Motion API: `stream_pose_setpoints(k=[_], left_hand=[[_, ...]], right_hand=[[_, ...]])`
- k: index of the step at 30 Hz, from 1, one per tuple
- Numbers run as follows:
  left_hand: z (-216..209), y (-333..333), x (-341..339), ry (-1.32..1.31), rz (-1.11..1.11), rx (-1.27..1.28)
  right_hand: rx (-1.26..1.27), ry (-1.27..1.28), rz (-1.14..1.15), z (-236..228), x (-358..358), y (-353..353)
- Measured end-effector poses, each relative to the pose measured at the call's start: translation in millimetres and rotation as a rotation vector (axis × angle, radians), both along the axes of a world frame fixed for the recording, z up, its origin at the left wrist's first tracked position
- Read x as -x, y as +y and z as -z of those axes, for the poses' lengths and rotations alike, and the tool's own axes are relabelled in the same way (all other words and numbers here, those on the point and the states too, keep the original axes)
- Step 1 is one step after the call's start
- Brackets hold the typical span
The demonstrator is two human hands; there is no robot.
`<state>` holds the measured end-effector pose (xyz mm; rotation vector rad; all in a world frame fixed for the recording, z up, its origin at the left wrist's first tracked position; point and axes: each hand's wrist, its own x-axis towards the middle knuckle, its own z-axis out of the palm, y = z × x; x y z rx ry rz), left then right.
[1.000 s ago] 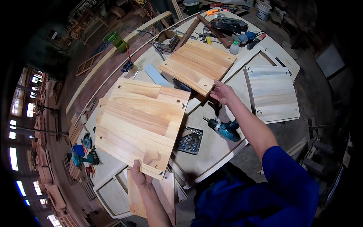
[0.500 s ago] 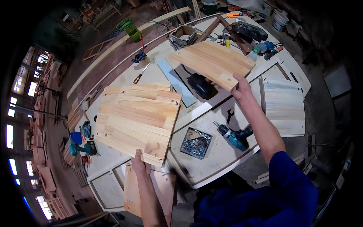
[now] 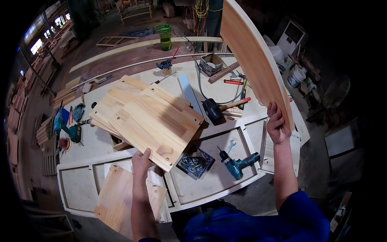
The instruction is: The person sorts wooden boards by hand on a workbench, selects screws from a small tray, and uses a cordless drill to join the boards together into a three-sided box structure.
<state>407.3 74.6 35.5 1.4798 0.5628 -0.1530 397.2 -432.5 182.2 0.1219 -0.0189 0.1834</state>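
Note:
My right hand [image 3: 278, 124] is closed on the lower end of a wooden panel [image 3: 254, 52], which stands tilted up on edge at the right and runs out of the top of the view. My left hand [image 3: 142, 162] grips the near edge of another pale wooden panel [image 3: 161, 125], thumb on top and fingers hidden beneath. This panel has holes near its corners and overlaps more panels [image 3: 121, 90] under it. Another wooden panel [image 3: 115, 193] lies below my left forearm. Beside the gripped panel's near corner sits a dark box of screws and fittings [image 3: 196, 163].
A teal cordless drill [image 3: 238, 164] and a wrench [image 3: 231, 146] lie inside the white frame [image 3: 213, 197]. Beyond are a black-headed mallet [image 3: 213, 111], a pale blue strip [image 3: 189, 90] and an open carton [image 3: 211, 64]. Another drill [image 3: 70, 131] lies at the left.
My right hand has lifted its panel and swung it from nearly flat to on edge, uncovering tools behind the mallet. The left panel has turned, showing others underneath. The view has shifted.

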Motion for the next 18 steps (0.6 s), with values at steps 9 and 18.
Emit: stream_pose_setpoints(k=[9,18], left_hand=[[21.8,-12.3,3.8,-0.102,-0.056,-0.019],[-12.6,7.4,38.2,-0.237,-0.062,-0.048]], right_hand=[[-0.03,-0.09,-0.125,-23.5,31.2,89.3],[0.952,-0.115,0.101,-23.1,80.4,156.1]])
